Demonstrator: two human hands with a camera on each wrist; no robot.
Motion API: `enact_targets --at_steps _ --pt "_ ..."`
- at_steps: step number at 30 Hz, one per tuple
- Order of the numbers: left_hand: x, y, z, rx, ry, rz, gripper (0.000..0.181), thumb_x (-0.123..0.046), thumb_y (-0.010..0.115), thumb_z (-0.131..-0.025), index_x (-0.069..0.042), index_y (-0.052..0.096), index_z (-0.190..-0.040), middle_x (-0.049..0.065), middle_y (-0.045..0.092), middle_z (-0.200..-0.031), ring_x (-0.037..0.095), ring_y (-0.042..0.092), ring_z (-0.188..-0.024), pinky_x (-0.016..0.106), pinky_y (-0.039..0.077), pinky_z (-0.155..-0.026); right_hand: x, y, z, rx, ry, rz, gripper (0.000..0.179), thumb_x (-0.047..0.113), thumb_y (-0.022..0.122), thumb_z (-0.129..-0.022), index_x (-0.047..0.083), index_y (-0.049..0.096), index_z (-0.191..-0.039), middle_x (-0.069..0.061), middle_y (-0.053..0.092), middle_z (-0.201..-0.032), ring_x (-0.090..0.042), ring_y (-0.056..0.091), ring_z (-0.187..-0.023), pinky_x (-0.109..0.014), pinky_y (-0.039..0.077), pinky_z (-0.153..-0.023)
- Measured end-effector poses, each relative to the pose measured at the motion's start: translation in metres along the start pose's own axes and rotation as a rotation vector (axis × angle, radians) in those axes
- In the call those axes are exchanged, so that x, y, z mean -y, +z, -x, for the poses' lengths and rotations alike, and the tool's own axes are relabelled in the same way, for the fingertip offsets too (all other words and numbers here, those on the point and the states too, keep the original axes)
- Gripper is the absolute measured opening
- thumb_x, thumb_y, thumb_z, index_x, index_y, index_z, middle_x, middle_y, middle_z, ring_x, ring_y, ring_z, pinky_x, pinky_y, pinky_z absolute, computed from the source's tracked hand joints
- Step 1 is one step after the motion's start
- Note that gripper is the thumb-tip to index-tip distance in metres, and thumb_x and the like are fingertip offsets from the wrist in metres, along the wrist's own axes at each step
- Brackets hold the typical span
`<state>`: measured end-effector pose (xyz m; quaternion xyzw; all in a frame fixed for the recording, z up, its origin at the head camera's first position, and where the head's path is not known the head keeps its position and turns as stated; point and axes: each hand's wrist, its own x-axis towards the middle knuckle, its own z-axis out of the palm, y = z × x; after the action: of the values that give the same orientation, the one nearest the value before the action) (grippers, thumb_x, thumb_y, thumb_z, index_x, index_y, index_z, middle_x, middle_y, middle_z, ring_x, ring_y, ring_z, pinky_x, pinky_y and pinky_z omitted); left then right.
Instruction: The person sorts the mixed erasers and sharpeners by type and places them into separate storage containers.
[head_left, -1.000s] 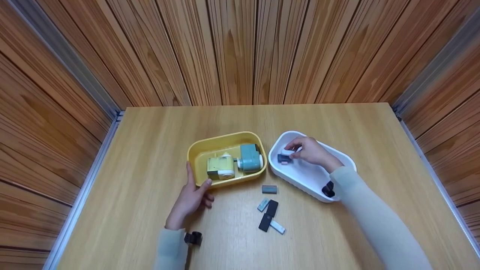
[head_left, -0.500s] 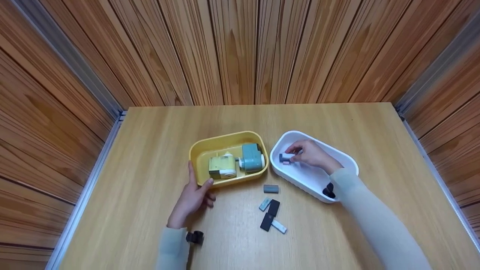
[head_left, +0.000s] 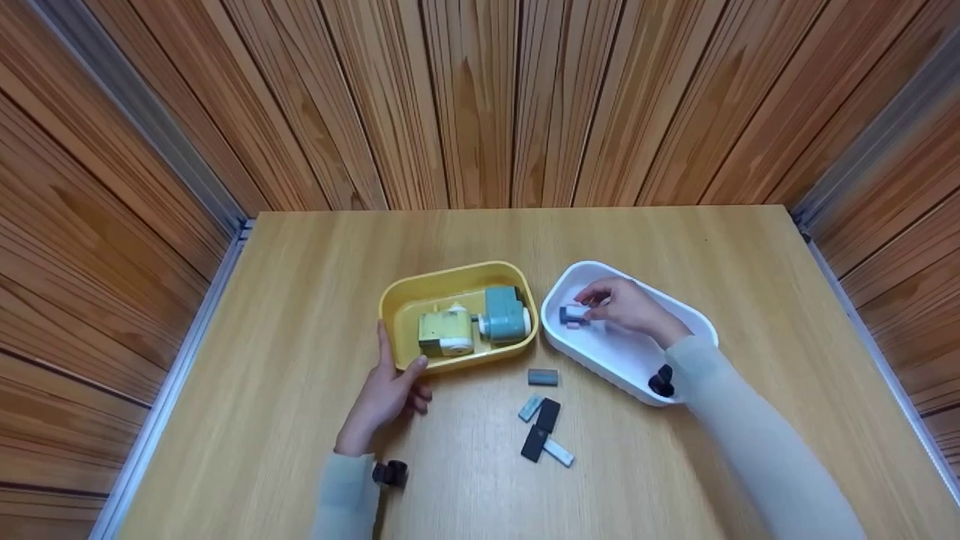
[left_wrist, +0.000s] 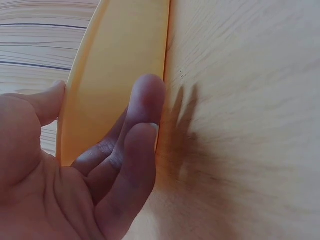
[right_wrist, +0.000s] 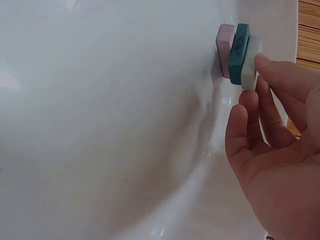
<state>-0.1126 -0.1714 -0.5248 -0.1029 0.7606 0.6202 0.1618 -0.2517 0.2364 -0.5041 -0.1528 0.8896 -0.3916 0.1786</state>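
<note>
In the head view my left hand (head_left: 381,401) holds the near-left corner of a yellow tub (head_left: 396,300). The left wrist view has the thumb at its rim and curled fingers by its outer wall. Inside are a yellow (head_left: 444,328) and a teal device (head_left: 504,315) that look like crank pencil sharpeners. My right hand (head_left: 626,307) reaches into the white tub (head_left: 622,367). In the right wrist view its thumb and fingers pinch a white eraser (right_wrist: 251,67) against a teal eraser (right_wrist: 239,55), beside a pink eraser (right_wrist: 225,50). Fingers partly hide the white one.
On the table in front lie a grey block (head_left: 543,377), a small light-blue block (head_left: 530,407), two black blocks (head_left: 548,415) and a white block (head_left: 559,453). Wood-plank walls (head_left: 480,105) stand behind and at both sides.
The right hand has lowered the white eraser onto the spot beside the teal and pink ones in the white tub. The left hand has stayed at the yellow tub's corner.
</note>
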Motion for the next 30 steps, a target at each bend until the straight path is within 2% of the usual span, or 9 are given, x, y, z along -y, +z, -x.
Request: enact_targets --at_steps 7,13,16,20,23,30 --pt "0.001 0.000 0.000 0.000 0.007 -0.003 0.094 -0.040 0.056 -0.102 -0.042 -0.024 -0.152 0.019 0.069 -0.084 0.033 0.068 -0.067 0.040 0.058 -0.064 0.006 -0.012 0.006 -0.010 -0.001 -0.048 0.032 0.008 0.072 -0.091 0.006 0.069 -0.123 -0.012 0.066 -0.117 -0.028 0.057 -0.108 -0.043 0.046 -0.091" --pt "0.002 0.001 0.000 -0.002 -0.012 0.015 0.093 -0.040 0.056 -0.102 -0.047 -0.024 -0.151 0.019 0.069 -0.085 0.032 0.068 -0.068 0.040 0.058 -0.065 0.013 -0.019 0.012 -0.037 -0.024 -0.061 0.033 0.007 0.070 -0.092 0.004 0.067 -0.125 -0.016 0.065 -0.118 -0.029 0.057 -0.108 -0.042 0.045 -0.089" --pt "0.003 0.001 0.000 -0.011 -0.007 0.003 0.093 -0.039 0.055 -0.102 -0.044 -0.023 -0.152 0.018 0.069 -0.083 0.030 0.068 -0.065 0.039 0.057 -0.063 0.017 -0.021 0.016 -0.054 -0.025 -0.071 0.033 0.007 0.070 -0.092 0.003 0.067 -0.125 -0.017 0.064 -0.118 -0.029 0.057 -0.106 -0.040 0.046 -0.087" --pt "0.003 0.002 0.000 -0.016 -0.005 -0.013 0.093 -0.038 0.055 -0.103 -0.041 -0.023 -0.153 0.018 0.070 -0.080 0.028 0.068 -0.063 0.039 0.057 -0.061 0.023 -0.022 0.025 -0.064 -0.015 -0.086 0.031 0.010 0.070 -0.093 0.007 0.068 -0.124 -0.018 0.064 -0.119 -0.028 0.057 -0.106 -0.038 0.047 -0.086" --pt "0.003 0.002 -0.001 -0.016 -0.021 -0.005 0.093 -0.040 0.056 -0.102 -0.043 -0.023 -0.153 0.018 0.070 -0.081 0.029 0.068 -0.064 0.039 0.057 -0.062 0.029 -0.023 0.033 -0.063 -0.014 -0.096 0.030 0.011 0.071 -0.093 0.011 0.069 -0.123 -0.016 0.064 -0.120 -0.028 0.057 -0.106 -0.038 0.049 -0.087" --pt "0.001 0.002 0.001 -0.036 -0.004 0.008 0.096 -0.038 0.060 -0.100 -0.043 -0.020 -0.154 0.019 0.068 -0.080 0.030 0.067 -0.064 0.040 0.058 -0.063 0.045 -0.028 0.050 -0.062 -0.082 -0.062 0.028 0.013 0.072 -0.092 0.013 0.070 -0.121 -0.011 0.066 -0.116 -0.025 0.058 -0.102 -0.040 0.050 -0.088"
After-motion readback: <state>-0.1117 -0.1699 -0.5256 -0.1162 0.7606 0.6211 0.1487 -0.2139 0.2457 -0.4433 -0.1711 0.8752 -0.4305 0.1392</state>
